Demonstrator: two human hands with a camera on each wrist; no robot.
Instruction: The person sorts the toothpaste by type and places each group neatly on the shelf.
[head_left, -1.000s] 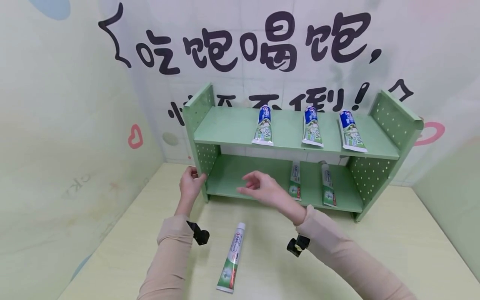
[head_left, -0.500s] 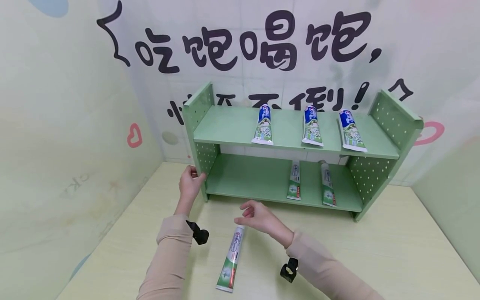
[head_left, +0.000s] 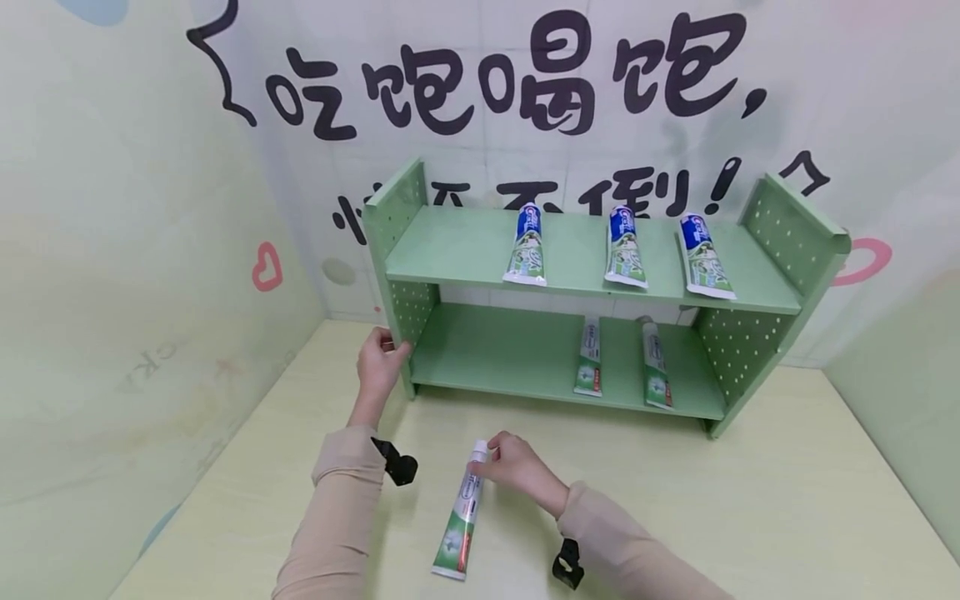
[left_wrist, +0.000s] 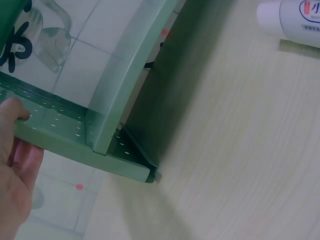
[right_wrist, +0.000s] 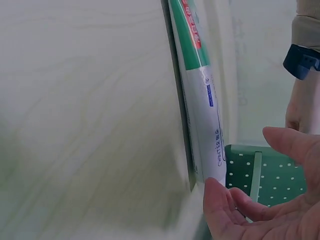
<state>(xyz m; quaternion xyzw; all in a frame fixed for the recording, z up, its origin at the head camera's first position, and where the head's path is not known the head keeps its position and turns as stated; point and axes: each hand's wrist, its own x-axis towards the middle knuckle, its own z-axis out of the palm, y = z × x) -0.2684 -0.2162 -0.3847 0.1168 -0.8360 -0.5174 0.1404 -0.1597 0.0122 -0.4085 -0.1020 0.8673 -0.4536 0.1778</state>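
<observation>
On the table lies a white-and-green toothpaste tube [head_left: 459, 517], its white cap [head_left: 480, 447] pointing to the shelf. My right hand [head_left: 521, 469] is at the cap end of it. In the right wrist view, the fingers [right_wrist: 218, 205] are beside the tube's end and the thumb [right_wrist: 287, 142] stands apart from it. My left hand [head_left: 378, 367] holds the left side panel [left_wrist: 75, 155] of a green two-tier shelf [head_left: 487, 350], thumb on the inner face and fingers outside.
Blue-and-green toothpaste tubes lie on the upper tier: a left one [head_left: 527, 246], a middle one [head_left: 625, 250] and a right one [head_left: 703, 257]. Two white-and-green tubes, one [head_left: 588, 358] left of the other [head_left: 656, 367], lie on the lower tier. A wall stands behind the shelf.
My right hand has come down from in front of the lower tier to the cap end of the tube on the table. The left hand stays on the side panel.
</observation>
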